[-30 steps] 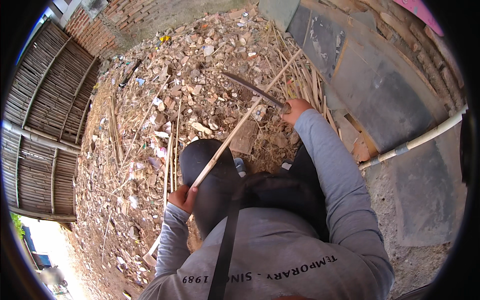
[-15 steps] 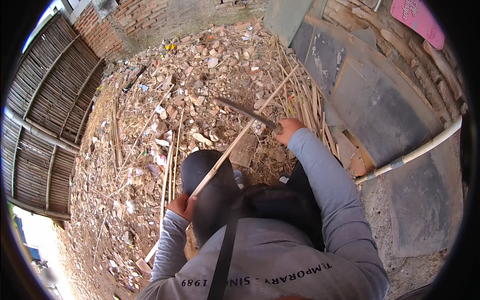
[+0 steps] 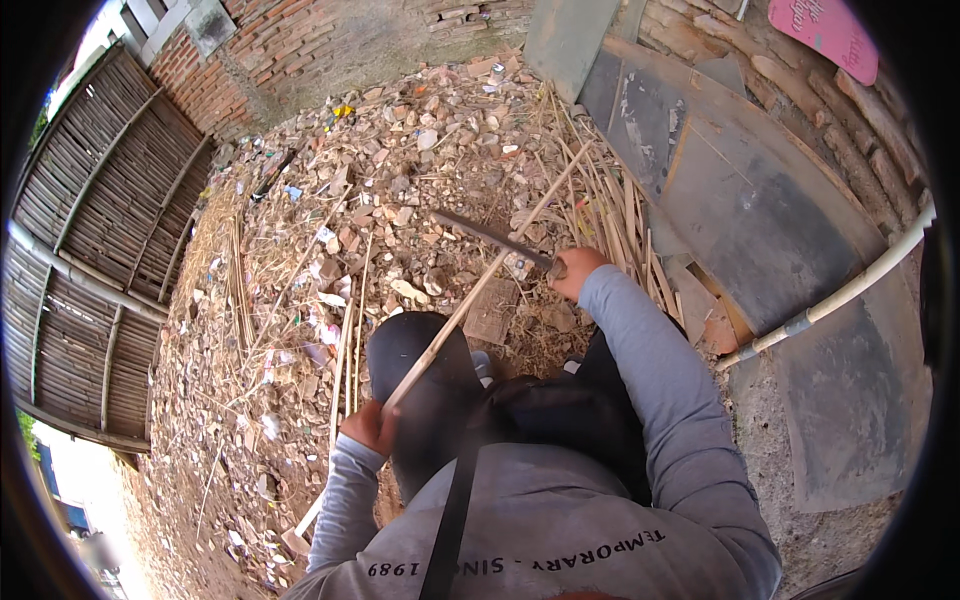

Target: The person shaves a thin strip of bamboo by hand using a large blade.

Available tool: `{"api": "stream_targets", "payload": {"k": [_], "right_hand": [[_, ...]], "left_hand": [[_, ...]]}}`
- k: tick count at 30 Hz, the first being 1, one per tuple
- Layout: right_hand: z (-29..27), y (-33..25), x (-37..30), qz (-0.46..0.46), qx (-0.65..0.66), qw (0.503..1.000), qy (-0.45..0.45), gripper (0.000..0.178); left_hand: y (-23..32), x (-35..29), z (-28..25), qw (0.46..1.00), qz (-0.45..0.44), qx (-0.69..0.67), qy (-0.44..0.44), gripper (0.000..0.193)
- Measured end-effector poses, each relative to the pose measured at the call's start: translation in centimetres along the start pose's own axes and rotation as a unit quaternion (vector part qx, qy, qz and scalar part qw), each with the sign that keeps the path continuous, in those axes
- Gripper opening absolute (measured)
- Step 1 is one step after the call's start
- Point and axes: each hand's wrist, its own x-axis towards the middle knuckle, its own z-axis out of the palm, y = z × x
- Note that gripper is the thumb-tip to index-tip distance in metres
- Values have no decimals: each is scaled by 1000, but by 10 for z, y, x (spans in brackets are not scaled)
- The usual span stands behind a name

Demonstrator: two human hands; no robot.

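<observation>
My left hand is closed round the near end of a long bamboo strip, beside my left knee. From there the strip slants over the thigh, away and to the right. In my right hand is the handle of a machete, fingers wrapped round it. Its dark blade points left and crosses the strip past my knees. Whether the blade's edge bites into the strip cannot be made out.
Rubble and litter cover the ground. Several bamboo strips lie to the right, others by my left knee. Grey panels and a pale pole are at the right. A bamboo fence stands left, a brick wall behind.
My left hand and the bamboo strip have shifted slightly toward me. The machete stays across the strip, nearly where it was. The whole view has moved a little.
</observation>
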Motion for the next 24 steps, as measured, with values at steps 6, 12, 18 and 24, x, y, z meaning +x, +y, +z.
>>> {"api": "stream_targets", "payload": {"k": [6, 12, 18, 24], "right_hand": [[-6, -12, -12, -51, -52, 993, -96, 30], [7, -1, 0, -20, -27, 999, -21, 30], [15, -22, -6, -99, -13, 993, -67, 32], [8, 13, 16, 47, -12, 998, -38, 30]], "left_hand": [[2, -20, 0, 999, -16, 24, -31, 32], [4, -14, -1, 999, -26, 16, -42, 33], [-1, -14, -4, 997, -52, -11, -63, 40], [7, -8, -9, 996, -56, -14, -72, 42]]}}
